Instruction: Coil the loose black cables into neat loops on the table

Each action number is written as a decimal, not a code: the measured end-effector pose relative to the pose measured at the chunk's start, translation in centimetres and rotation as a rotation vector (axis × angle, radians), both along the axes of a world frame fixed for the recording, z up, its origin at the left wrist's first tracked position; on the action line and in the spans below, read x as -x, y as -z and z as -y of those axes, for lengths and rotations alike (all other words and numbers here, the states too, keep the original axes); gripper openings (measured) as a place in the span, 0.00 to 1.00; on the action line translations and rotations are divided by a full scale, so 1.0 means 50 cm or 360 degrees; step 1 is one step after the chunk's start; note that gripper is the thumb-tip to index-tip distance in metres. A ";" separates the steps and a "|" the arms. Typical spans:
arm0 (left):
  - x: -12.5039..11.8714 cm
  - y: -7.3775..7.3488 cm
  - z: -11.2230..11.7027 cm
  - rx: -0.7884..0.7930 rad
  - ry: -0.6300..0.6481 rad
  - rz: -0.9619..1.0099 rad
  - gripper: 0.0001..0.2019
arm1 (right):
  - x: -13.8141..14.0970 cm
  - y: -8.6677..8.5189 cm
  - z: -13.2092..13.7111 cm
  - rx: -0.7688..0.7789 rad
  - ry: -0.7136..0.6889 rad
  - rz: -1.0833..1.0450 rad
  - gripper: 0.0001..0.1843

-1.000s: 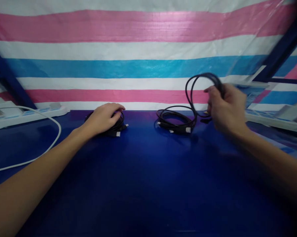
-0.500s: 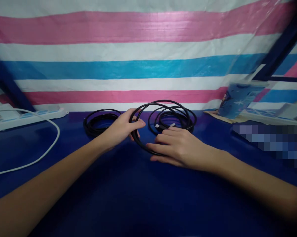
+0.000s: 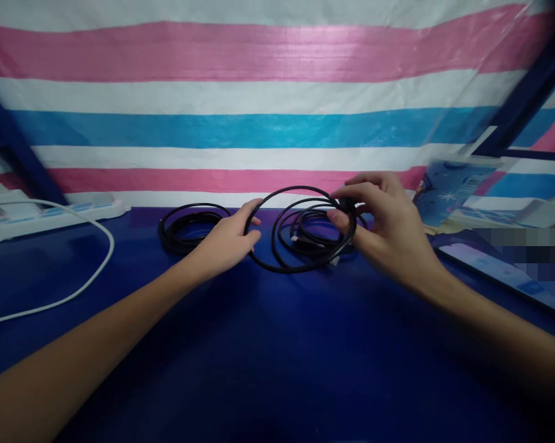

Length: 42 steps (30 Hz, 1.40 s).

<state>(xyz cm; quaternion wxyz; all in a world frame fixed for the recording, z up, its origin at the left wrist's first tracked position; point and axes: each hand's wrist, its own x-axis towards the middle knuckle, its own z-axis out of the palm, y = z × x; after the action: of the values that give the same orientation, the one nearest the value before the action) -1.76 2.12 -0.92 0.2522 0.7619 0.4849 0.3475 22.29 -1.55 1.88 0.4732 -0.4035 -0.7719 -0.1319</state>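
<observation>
A black cable (image 3: 290,268) lies in loose loops on the dark blue table (image 3: 268,357), raised at both sides. My left hand (image 3: 229,240) grips the left side of the loops, fingers curled round the strands. My right hand (image 3: 388,231) pinches the right side between thumb and fingers, lifted a little above the table. Inside the loops a light-coloured plug end (image 3: 295,237) shows. A second black cable coil (image 3: 185,229) rests flat just left of my left hand, untouched.
A white cable (image 3: 81,286) curves across the left of the table from a white power strip (image 3: 51,212) at the back left. A blue patterned packet (image 3: 453,194) and flat items sit at the right. A pink, white and blue striped sheet hangs behind.
My right hand has lifted off the table and moved right, now pinching the loops' right side. My left hand keeps its grip; a second ago it rested on the left coil.
</observation>
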 end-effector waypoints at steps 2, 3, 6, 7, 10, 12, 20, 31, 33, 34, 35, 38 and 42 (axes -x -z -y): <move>0.000 -0.003 0.005 -0.0075 0.0005 -0.0079 0.28 | 0.011 0.001 0.007 -0.0054 -0.0152 -0.0014 0.09; 0.000 -0.004 0.008 -0.0122 0.0001 -0.0126 0.28 | 0.014 0.000 0.011 -0.0106 -0.0169 0.0015 0.09; -0.004 -0.010 0.017 -0.0344 -0.0023 -0.0297 0.27 | 0.018 -0.003 0.019 -0.0276 -0.0139 0.0197 0.09; -0.007 -0.012 0.021 -0.0401 -0.0033 -0.0335 0.26 | 0.018 -0.002 0.021 -0.0304 -0.0164 0.0268 0.09; -0.013 -0.020 0.034 -0.0472 -0.0005 -0.0293 0.28 | 0.021 0.004 0.026 -0.0259 -0.0341 0.0425 0.10; -0.017 -0.025 0.043 -0.0509 0.0107 -0.0198 0.31 | 0.025 0.011 0.029 -0.0122 -0.0487 0.0405 0.11; -0.031 -0.036 0.083 -0.0788 0.0485 -0.0266 0.27 | 0.050 0.030 0.042 0.0957 -0.1082 -0.0320 0.08; -0.027 -0.062 0.092 -0.0868 -0.0052 -0.0818 0.15 | 0.013 -0.018 0.043 0.1636 -0.1196 -0.0263 0.19; -0.025 -0.064 0.090 -0.0851 -0.0185 -0.0800 0.12 | -0.003 -0.032 0.039 0.1759 -0.1242 -0.0517 0.18; -0.025 -0.064 0.089 -0.0809 -0.0233 -0.0768 0.10 | -0.007 -0.036 0.037 0.1719 -0.1235 -0.0657 0.15; -0.026 -0.064 0.089 -0.0739 -0.0261 -0.0711 0.09 | -0.009 -0.038 0.034 0.1607 -0.1195 -0.0762 0.14; -0.029 -0.057 0.087 -0.0448 -0.0240 -0.0439 0.08 | 0.003 -0.030 0.028 0.0968 -0.0842 -0.0805 0.15; -0.034 -0.048 0.085 -0.0186 -0.0114 -0.0179 0.09 | 0.022 -0.012 0.023 0.0420 -0.0550 -0.0773 0.17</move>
<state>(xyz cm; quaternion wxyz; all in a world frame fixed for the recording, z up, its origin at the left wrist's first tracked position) -0.08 -2.14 1.47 0.1671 0.7758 0.5042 0.3405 21.20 -2.69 2.48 0.6027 -0.3440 -0.7038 0.1517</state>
